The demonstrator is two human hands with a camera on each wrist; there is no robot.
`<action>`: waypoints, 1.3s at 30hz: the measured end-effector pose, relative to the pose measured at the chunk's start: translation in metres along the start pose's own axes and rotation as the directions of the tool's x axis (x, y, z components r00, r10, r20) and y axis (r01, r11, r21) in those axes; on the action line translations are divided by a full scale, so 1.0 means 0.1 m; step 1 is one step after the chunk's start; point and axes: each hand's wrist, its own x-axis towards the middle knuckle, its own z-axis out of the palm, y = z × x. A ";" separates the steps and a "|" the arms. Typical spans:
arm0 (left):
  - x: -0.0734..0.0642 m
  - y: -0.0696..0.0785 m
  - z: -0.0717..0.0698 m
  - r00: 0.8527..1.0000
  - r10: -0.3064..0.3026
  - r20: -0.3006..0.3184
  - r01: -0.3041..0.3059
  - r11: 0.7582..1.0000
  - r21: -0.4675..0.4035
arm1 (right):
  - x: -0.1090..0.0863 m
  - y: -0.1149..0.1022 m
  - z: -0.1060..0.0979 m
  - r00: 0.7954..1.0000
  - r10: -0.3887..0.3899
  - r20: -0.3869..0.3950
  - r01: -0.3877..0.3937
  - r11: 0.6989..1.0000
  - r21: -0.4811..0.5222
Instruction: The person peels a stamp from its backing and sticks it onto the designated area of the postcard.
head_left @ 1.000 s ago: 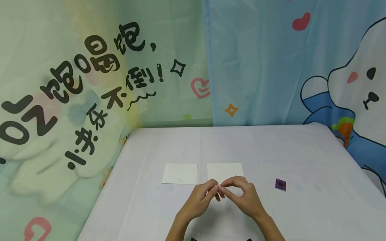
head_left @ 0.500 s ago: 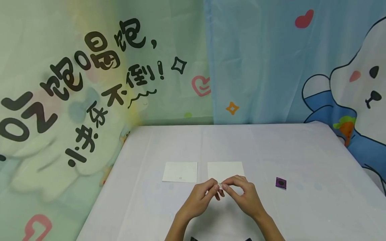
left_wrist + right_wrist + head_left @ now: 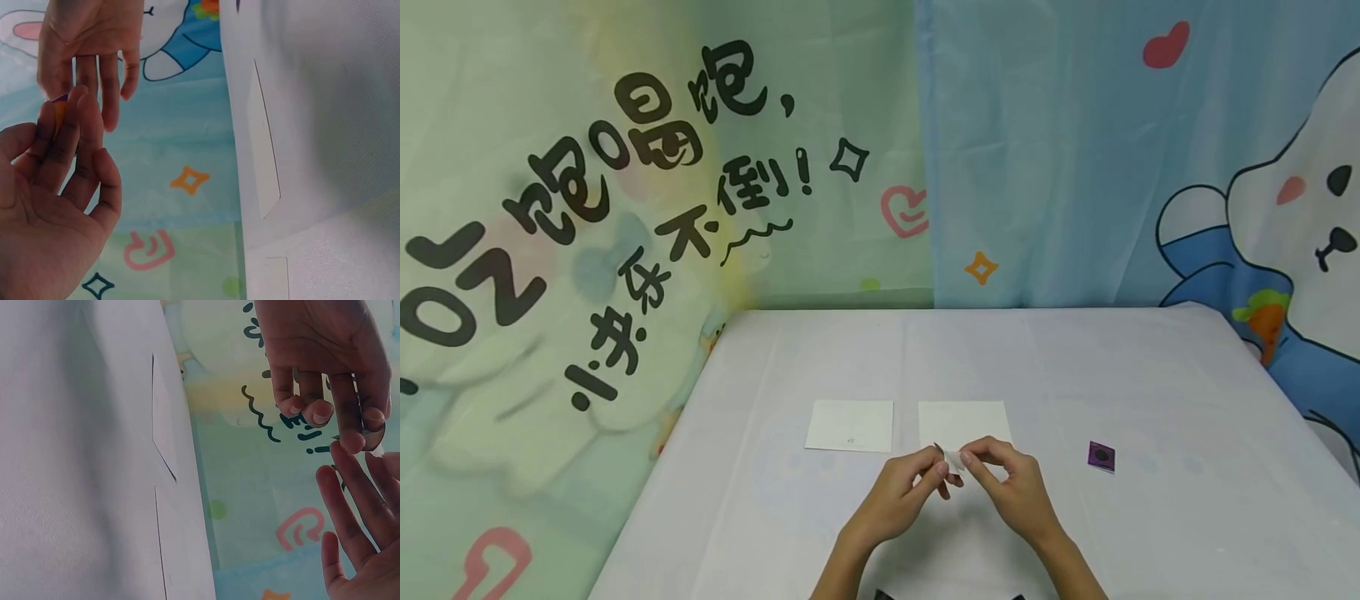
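Your left hand and right hand meet above the table, both pinching a small white piece, probably so each steadies one side; it spans sideways from fingertips to fingertips, though your fingers hide its true long axis; a purple-and-orange scrap shows between your left fingers, whether joined to it I can't tell; the purple square lies well to your right, perhaps for elbow room; beyond, the right card and left card lie side by side, before the backdrop.
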 end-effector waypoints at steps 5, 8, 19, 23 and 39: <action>-0.01 0.00 0.00 1.000 0.001 -0.011 -0.001 1.000 -0.002 | -0.01 0.01 0.00 0.997 0.073 -0.017 -0.072 0.997 0.041; 0.00 0.00 0.00 1.000 0.000 -0.012 0.000 1.000 -0.003 | -0.03 0.03 0.00 0.995 0.100 -0.030 -0.098 0.993 0.062; -0.01 -0.01 0.01 1.000 0.001 -0.021 -0.001 1.000 -0.005 | -0.03 -0.18 -0.11 0.977 0.191 -0.097 -0.179 0.977 0.119; -0.01 0.01 0.01 0.999 0.009 -0.033 -0.009 1.000 -0.005 | -0.08 0.02 -0.13 0.973 0.200 -0.119 -0.186 0.975 0.120; 0.01 0.32 -0.06 0.998 -0.015 -0.059 0.015 1.000 -0.009 | -0.39 0.71 -0.31 0.892 0.296 -0.341 -0.365 0.917 -0.159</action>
